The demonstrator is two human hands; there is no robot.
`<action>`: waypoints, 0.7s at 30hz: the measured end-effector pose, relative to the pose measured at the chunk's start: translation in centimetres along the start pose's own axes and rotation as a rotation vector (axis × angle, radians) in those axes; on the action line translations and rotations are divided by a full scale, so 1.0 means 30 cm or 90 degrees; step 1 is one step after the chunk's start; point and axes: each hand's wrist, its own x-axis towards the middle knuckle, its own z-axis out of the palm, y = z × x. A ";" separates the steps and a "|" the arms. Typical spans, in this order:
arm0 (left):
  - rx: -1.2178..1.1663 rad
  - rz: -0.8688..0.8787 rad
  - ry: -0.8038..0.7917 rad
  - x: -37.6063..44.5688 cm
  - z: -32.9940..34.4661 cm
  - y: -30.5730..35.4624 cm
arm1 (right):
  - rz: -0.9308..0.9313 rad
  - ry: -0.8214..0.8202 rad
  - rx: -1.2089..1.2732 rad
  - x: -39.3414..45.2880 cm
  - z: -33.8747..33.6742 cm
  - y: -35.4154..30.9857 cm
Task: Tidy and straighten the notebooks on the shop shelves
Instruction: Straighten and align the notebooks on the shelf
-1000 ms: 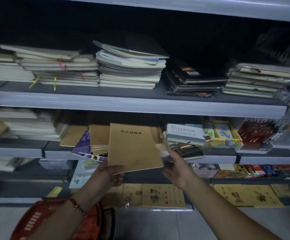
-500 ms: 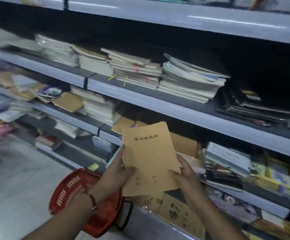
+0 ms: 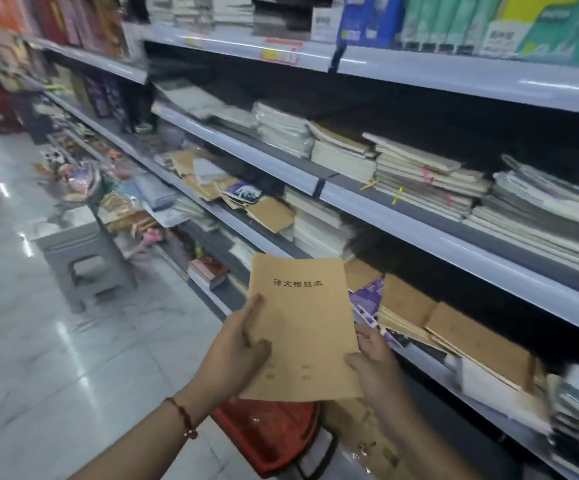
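A thin brown kraft-paper notebook (image 3: 301, 323) is gripped at its edges by the left hand (image 3: 236, 355) and right hand (image 3: 372, 362), thumbs on its cover.

Printed in dark characters across the upper cover of the brown notebook (image 3: 301, 327): 语文错题本. Lower down on the same cover, a few small marks, too tiny to read. Along the front edge of the top shelf (image 3: 454, 72), a red-and-white price tag (image 3: 281, 54), print blurred. On the packs above, lettering smeared, unreadable.
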 end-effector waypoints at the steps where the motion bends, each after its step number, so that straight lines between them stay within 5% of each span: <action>1: -0.009 -0.002 0.009 0.013 -0.050 -0.028 | 0.001 -0.010 -0.002 0.016 0.059 -0.018; 12: -0.032 0.025 0.043 0.301 -0.686 -0.336 | 0.011 -0.028 0.019 0.203 0.776 -0.211; 21: -0.043 0.030 0.065 0.618 -0.985 -0.519 | 0.021 -0.057 0.014 0.519 1.145 -0.318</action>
